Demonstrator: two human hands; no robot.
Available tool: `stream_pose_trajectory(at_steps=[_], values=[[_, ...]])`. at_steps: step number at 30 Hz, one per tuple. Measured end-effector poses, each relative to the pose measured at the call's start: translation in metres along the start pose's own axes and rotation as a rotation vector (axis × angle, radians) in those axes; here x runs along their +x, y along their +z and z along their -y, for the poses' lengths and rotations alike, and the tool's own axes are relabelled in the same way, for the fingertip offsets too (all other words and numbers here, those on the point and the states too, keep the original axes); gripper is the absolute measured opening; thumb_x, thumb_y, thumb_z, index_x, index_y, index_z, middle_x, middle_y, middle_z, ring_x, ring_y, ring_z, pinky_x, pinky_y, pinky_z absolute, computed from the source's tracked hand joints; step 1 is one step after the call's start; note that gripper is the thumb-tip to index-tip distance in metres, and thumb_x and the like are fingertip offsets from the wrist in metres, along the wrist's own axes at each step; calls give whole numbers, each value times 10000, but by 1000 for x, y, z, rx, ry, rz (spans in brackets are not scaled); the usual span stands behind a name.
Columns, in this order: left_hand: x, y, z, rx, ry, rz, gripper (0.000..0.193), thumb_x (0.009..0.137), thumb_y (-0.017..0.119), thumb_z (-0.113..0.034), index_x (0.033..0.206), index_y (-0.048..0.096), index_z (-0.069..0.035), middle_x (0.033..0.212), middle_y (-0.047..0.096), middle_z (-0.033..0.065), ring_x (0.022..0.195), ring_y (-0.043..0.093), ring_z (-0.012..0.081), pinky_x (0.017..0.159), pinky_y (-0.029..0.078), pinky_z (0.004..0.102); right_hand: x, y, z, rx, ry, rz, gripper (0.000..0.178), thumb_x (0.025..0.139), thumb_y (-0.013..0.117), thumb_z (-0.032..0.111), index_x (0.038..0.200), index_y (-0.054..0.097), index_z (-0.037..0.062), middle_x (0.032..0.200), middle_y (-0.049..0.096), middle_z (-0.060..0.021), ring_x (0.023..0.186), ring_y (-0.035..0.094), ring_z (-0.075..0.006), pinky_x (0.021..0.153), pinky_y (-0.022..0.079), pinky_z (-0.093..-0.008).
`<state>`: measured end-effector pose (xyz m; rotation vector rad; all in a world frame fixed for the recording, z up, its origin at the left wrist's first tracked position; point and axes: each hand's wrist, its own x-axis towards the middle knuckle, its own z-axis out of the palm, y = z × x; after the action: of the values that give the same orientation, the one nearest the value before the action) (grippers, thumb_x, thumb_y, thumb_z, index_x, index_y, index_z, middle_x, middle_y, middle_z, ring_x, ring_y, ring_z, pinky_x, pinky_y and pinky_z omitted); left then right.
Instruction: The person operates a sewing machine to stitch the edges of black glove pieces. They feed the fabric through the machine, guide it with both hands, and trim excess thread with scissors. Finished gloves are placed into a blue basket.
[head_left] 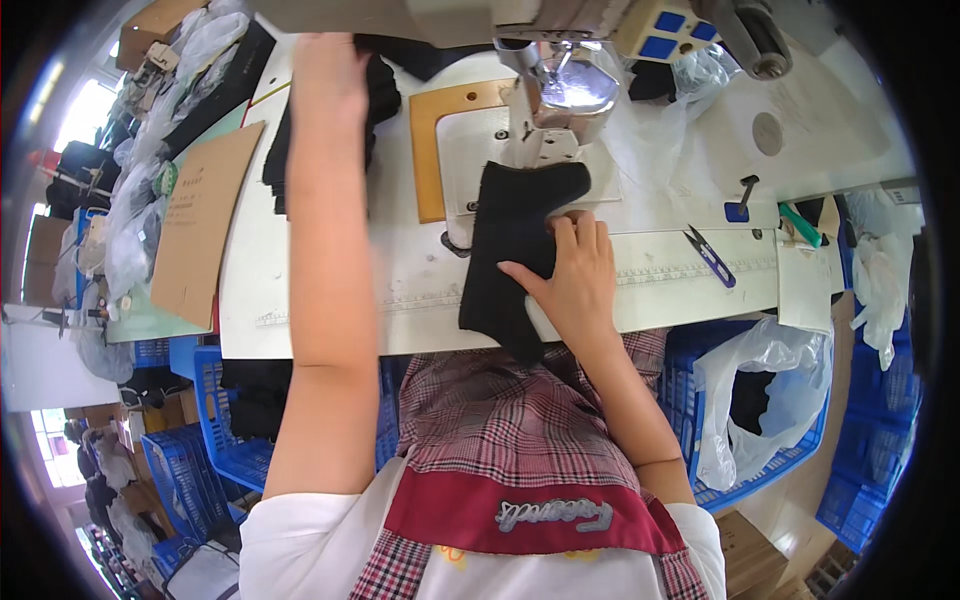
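Note:
A black cut fabric piece lies below the sewing machine's head, its upper end close to the presser area and its lower end hanging over the table's front edge. My right hand holds it along its right side, with the thumb on top and the bent fingers at the inward-curving edge. My left arm reaches far forward, and my left hand is smeared by motion beside a stack of black fabric pieces. Whether it holds anything cannot be made out.
A yellow-brown frame is set around the machine bed. Purple-handled thread snips lie on the right of the table. Cardboard leans at the left. Blue baskets stand below, one lined with a clear bag.

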<state>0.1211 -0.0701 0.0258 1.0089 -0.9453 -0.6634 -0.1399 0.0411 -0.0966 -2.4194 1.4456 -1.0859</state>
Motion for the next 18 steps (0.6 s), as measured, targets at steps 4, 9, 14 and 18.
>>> stream_pose_trajectory(at_steps=[4, 9, 14, 18], values=[[16, -64, -40, 498, -21, 39, 442, 888, 705, -209, 1209, 604, 77, 1030, 691, 81, 870, 660, 128, 772, 530, 248, -4, 16, -10, 327, 149, 15, 438, 743, 811, 219, 1026, 604, -43, 923, 646, -177, 859, 623, -348, 756, 494, -420], [21, -131, -21, 1098, -158, 104, 471, 845, 747, -276, 1217, 642, -7, 965, 707, 103, 811, 676, 160, 760, 527, 271, 15, -43, 5, 593, 323, 93, 318, 771, 761, 86, 1024, 623, -48, 963, 691, -195, 890, 667, -278, 796, 496, -337], [-13, -119, -13, 1321, 508, -214, 401, 893, 672, -376, 1089, 688, -26, 971, 699, 99, 888, 640, 164, 772, 499, 314, 36, -90, 14, 285, -266, -328, 332, 539, 621, -62, 854, 600, 39, 950, 678, -95, 843, 634, -274, 782, 480, -341], [-84, -37, -52, 576, -121, 617, 345, 966, 604, -327, 1068, 670, -4, 1012, 685, 67, 918, 620, 159, 849, 467, 297, 40, -90, 17, -70, -644, -416, 166, 666, 679, 107, 823, 628, 88, 974, 676, -73, 851, 630, -230, 782, 487, -376]])
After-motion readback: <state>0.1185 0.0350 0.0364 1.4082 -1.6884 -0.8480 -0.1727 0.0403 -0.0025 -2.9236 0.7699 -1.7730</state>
